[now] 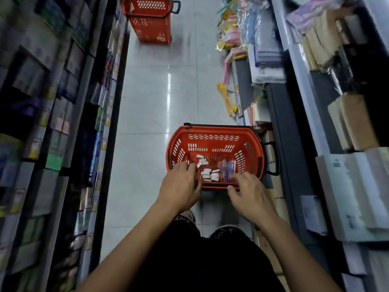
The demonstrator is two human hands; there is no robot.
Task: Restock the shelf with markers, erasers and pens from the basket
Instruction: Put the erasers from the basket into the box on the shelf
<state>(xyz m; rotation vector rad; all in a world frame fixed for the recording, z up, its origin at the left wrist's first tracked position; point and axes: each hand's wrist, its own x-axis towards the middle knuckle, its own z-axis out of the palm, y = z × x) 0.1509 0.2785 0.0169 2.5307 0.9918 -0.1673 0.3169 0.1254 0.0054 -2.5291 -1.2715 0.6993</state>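
A narrow shop aisle with a pale, glossy tiled floor [155, 98] runs away from the camera between two tall shelving units. Nearest, the person's dark-clothed legs and one patterned shoe [186, 218] show at the bottom, with both bare forearms reaching forward. The left hand [181, 186] is over the near left rim of a red basket [214, 131], fingers loosely bent and reaching toward the contents; it holds nothing that can be made out. The right hand [250, 194] hovers at the near right rim, fingers spread and slightly curled, also with nothing visibly gripped. The basket stands on the floor just beside the right shelf [294, 144], a black handle on its right side. Inside lie scattered small white erasers [209, 173] and, to their right, a cluster of blue pens [228, 167] in clear wrapping. The left shelf [63, 123] holds blurred boxed goods with yellow price tags. Far up the aisle stands a second red basket [149, 20].
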